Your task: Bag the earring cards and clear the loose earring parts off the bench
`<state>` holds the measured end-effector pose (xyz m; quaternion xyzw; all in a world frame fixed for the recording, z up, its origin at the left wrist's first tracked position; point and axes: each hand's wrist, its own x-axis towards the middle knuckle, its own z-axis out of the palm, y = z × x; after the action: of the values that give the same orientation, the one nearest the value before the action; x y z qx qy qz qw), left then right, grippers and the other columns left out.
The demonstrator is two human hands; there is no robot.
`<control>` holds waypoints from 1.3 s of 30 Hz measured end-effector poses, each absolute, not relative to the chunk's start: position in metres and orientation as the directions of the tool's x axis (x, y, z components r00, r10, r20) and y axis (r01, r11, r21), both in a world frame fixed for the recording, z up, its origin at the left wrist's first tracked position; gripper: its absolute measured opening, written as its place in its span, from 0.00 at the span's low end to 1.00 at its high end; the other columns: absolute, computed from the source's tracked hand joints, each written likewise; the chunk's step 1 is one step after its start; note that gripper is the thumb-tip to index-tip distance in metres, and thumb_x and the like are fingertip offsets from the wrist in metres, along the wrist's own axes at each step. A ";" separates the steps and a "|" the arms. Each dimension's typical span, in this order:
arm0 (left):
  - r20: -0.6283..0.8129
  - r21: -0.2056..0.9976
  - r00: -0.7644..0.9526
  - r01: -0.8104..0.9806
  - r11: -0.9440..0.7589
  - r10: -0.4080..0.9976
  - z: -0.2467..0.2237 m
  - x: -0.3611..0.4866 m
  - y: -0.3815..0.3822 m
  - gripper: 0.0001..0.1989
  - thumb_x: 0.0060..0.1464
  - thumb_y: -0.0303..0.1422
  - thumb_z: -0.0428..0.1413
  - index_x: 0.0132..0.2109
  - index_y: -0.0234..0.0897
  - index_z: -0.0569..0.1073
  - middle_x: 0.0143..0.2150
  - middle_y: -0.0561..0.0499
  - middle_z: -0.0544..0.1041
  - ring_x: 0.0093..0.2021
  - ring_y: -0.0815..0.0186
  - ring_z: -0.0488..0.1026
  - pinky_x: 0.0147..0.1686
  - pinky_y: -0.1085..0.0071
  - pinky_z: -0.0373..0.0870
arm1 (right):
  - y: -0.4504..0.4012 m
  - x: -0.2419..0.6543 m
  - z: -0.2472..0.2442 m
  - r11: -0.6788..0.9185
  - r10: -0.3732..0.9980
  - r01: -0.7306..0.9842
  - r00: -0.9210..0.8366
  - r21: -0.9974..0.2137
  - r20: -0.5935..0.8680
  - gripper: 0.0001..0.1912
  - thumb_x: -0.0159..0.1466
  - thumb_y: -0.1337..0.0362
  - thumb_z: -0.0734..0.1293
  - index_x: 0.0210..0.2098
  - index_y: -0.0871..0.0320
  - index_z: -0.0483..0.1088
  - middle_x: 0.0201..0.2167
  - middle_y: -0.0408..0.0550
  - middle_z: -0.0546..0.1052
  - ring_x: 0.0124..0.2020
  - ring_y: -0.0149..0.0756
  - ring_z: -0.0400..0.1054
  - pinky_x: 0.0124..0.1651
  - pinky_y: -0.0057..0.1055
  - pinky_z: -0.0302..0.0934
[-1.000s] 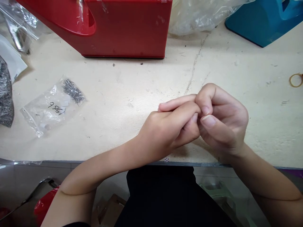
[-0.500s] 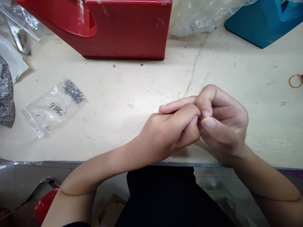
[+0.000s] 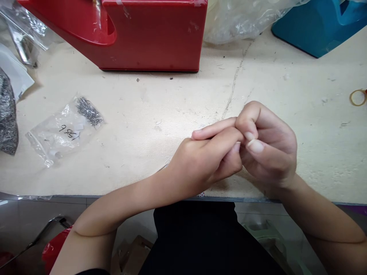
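My left hand (image 3: 205,162) and my right hand (image 3: 269,147) meet over the front part of the pale table (image 3: 137,126). The left one is closed, its thumb pressed against the curled index finger. On the right, thumb and index fingertips pinch together right beside the left fingertips, and other right fingers reach behind the left hand. Whatever lies between the fingertips is too small or hidden to make out. A thin wire-like line shows by the left wrist.
A red tape dispenser (image 3: 155,38) stands at the back, a blue one (image 3: 318,28) at back right, with clear plastic bags (image 3: 246,21) between. A marked zip bag (image 3: 63,131) with small metal pieces lies left. A yellowish ring (image 3: 357,97) is far right.
The right hand has shifted very slightly left, its thumb tip a little higher against the index finger. The left hand has hardly moved.
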<state>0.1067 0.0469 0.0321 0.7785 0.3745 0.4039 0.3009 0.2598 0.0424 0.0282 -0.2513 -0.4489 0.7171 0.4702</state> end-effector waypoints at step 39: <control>0.338 0.811 0.442 0.311 -0.495 0.831 0.036 0.106 0.047 0.11 0.65 0.23 0.47 0.37 0.37 0.71 0.20 0.62 0.64 0.18 0.80 0.62 0.17 0.81 0.60 | 0.043 0.268 0.036 -0.252 0.884 -0.360 -0.463 -0.898 -0.062 0.13 0.71 0.56 0.66 0.36 0.53 0.59 0.52 0.58 0.81 0.49 0.44 0.78 0.52 0.44 0.73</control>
<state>0.1061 0.0471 0.0362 0.7770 0.3676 0.3796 0.3423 0.2680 0.0434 0.0359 -0.2975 -0.4407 0.7331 0.4241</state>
